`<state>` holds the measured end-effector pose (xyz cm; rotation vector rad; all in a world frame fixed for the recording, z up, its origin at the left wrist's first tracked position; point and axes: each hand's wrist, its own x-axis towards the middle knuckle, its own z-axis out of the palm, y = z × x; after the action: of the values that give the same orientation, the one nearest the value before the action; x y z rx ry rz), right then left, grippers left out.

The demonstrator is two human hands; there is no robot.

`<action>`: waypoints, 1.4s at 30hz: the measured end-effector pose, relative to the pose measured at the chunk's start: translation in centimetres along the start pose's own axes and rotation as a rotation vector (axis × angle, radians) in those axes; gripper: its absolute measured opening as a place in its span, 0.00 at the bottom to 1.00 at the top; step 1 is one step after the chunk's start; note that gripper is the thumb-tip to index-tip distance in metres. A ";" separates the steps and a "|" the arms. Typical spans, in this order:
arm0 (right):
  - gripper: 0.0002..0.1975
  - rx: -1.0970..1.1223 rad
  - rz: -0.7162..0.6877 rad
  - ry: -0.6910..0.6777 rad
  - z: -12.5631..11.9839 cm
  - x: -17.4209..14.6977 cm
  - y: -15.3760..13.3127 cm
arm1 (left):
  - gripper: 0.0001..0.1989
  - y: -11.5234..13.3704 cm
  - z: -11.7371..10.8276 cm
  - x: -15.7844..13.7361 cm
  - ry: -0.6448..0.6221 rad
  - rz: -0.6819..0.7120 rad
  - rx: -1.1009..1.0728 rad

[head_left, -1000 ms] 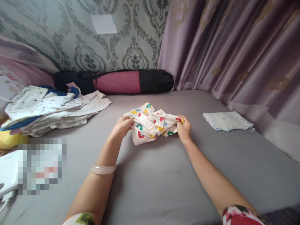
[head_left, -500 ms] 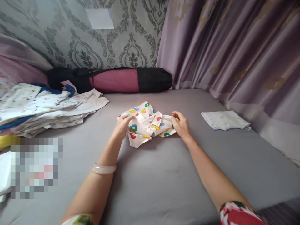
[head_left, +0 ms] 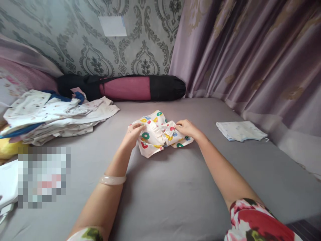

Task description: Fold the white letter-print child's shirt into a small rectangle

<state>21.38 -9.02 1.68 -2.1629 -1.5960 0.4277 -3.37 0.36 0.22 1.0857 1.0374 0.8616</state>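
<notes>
A small white child's garment (head_left: 150, 147) with a colourful print of rings, hearts and other shapes lies crumpled on the grey bed sheet. A pale collar-like piece shows at its middle. My left hand (head_left: 133, 134) is closed on the garment's left part, thumb and fingers pinching the cloth. At the other side, my right hand (head_left: 188, 129) has its fingertips pinched on the upper right of the cloth, beside a flap with a red heart. Part of the garment's right end lies beneath my right wrist.
A pile of folded clothes (head_left: 60, 115) lies at left, near a yellow plush-like thing (head_left: 10, 147) and a white device (head_left: 8, 180). A black and pink long bag (head_left: 125, 87) rests against the wall. Folded white cloth (head_left: 240, 130) is at right, below purple curtains (head_left: 225, 50).
My right hand has moved left, from the garment's right end to the flap near its middle. My left hand stays on the left part. The view has shifted slightly.
</notes>
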 end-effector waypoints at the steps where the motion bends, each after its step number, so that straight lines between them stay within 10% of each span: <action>1: 0.13 0.013 0.006 -0.017 -0.1 0.0 0.0 | 0.11 0.2 0.0 -0.2 -0.038 0.018 -0.018; 16: 0.16 0.548 -0.253 0.332 -5.2 -4.9 -3.7 | 0.22 5.4 -2.0 -4.5 -0.018 0.459 0.113; 28: 0.16 0.786 -0.344 0.009 -18.5 -12.9 -11.2 | 0.14 15.5 -2.2 -12.0 0.059 0.788 0.133; 38: 0.13 0.368 -0.352 0.204 -21.5 -7.5 -7.9 | 0.11 22.7 -1.9 -8.3 -0.110 1.005 0.925; 42: 0.16 0.377 -0.468 0.506 -21.3 -6.5 -8.0 | 0.11 23.1 -0.5 -7.6 0.218 1.305 0.806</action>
<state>23.02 -16.34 24.08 -1.4122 -1.5092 0.0196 -7.42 -0.55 24.22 2.5068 0.7634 1.6543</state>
